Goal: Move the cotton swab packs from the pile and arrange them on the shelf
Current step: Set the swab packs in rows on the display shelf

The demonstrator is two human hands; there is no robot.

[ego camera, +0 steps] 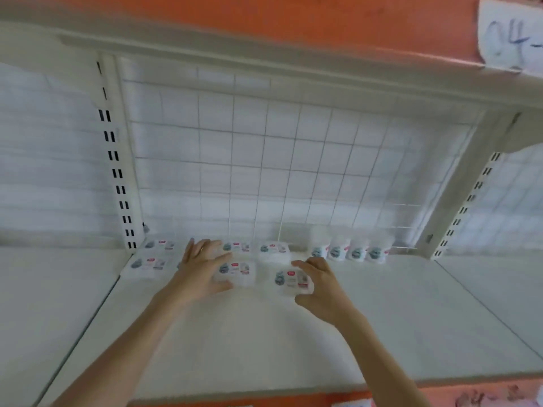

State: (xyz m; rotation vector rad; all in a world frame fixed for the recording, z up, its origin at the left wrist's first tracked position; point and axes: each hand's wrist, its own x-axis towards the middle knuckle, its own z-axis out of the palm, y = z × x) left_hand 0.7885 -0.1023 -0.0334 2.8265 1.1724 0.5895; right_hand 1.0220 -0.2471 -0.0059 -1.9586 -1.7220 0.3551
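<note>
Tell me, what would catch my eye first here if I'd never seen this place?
Two bare hands reach over a white shelf: the left hand lies on a flat cotton swab pack, and the right hand curls round another pack beside it. Behind them, more packs lie in rows, and four round tubs stand to the right against a wire grid back panel. An orange wall shows above.

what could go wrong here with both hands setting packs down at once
1. The right hand grips a pack set apart from the row and slightly skewed; released like this, it may sit out of line.
2. The left hand reaches over a front pack towards the back row; it could nudge neighbours askew.
3. The upright packs stand close by on the right; a sweep of the right hand might topple them.
</note>
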